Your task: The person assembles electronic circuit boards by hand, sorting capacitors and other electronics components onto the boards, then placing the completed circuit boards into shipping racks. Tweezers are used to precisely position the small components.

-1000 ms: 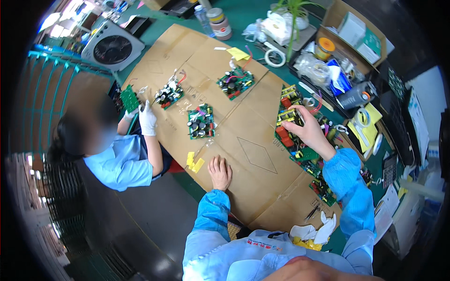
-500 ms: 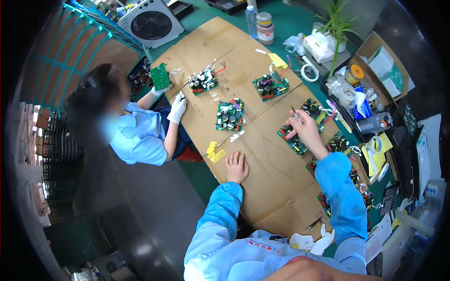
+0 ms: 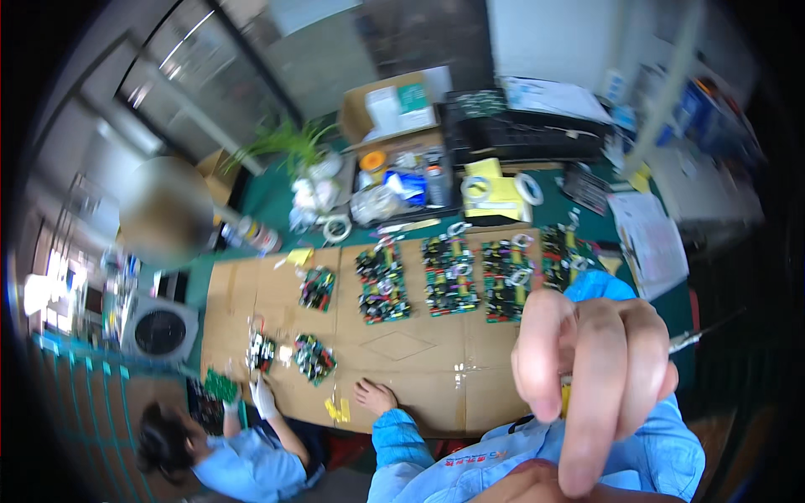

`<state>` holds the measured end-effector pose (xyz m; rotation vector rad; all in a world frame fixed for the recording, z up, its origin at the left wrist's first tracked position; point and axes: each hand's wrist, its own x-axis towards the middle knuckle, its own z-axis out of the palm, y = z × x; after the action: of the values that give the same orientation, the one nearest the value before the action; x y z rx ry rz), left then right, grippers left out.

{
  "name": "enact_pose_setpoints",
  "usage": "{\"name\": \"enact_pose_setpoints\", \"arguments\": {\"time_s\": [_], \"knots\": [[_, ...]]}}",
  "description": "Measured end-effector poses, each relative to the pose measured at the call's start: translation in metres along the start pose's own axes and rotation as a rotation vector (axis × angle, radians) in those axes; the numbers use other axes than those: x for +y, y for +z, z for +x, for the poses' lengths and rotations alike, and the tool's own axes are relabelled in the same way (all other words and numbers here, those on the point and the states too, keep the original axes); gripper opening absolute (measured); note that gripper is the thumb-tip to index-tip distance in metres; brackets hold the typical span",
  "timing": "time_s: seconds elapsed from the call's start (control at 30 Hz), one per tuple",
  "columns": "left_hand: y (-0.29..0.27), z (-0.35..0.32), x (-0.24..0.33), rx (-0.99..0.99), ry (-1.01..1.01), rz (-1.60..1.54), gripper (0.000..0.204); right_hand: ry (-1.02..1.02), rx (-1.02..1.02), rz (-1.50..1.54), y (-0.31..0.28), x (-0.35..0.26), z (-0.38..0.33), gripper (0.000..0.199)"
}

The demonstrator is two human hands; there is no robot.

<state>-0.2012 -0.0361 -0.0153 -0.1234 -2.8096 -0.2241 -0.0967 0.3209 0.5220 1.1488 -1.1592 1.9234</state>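
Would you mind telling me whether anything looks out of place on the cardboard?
The circuit boards sit in a tidy row. Only the right hand looks odd, raised near the camera and blocking the cardboard there. The left hand rests flat.

Bench covered with green mat (image 3: 277, 201); flattened brown cardboard sheet (image 3: 419, 369) laid over it. Behind the sheet: open cardboard box (image 3: 394, 105) holding papers, potted green plant (image 3: 289, 142), several white tape rolls (image 3: 337, 228), yellow pad (image 3: 495, 194) with a tape roll resting on it. Black keyboard (image 3: 520, 130) further back. Grey fan unit (image 3: 159, 331) at far left. Co-worker in a light blue top (image 3: 251, 465), white glove (image 3: 264, 401) resting on the cardboard's near edge.
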Motion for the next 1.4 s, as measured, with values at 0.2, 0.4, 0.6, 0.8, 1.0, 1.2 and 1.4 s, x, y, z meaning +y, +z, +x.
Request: {"name": "enact_pose_setpoints", "arguments": {"time_s": [0.2,0.4,0.6,0.8,1.0,1.2,1.4], "knots": [[-0.03,-0.017,0.115,-0.052,0.102,-0.228,0.057,-0.417,-0.043,-0.205,0.011,-0.105,-0.046,0.028],[-0.116,-0.086,0.318,-0.099,0.649,-0.803,0.052,-0.493,0.086,-0.652,0.086,-0.265,-0.134,0.027],[-0.177,-0.209,0.454,-0.572,0.9,-1.283,0.033,-0.026,0.555,-0.938,0.184,-0.418,-0.277,0.033],[-0.286,-0.447,0.506,-0.493,1.628,-1.206,0.031,0.276,1.828,-1.175,0.326,-0.468,-0.536,0.035],[-0.378,-0.633,0.477,-0.988,2.122,-1.27,0.032,0.261,3.13,-1.857,0.553,-0.448,-0.716,0.02],[-0.389,-0.718,0.454,-1.146,2.587,-1.109,0.034,1.662,3.44,-1.628,0.645,-0.443,-0.743,0.035],[-0.409,-0.746,0.442,-1.19,2.814,-0.987,0.032,1.946,3.384,-1.393,0.659,-0.426,-0.763,0.048]]}}
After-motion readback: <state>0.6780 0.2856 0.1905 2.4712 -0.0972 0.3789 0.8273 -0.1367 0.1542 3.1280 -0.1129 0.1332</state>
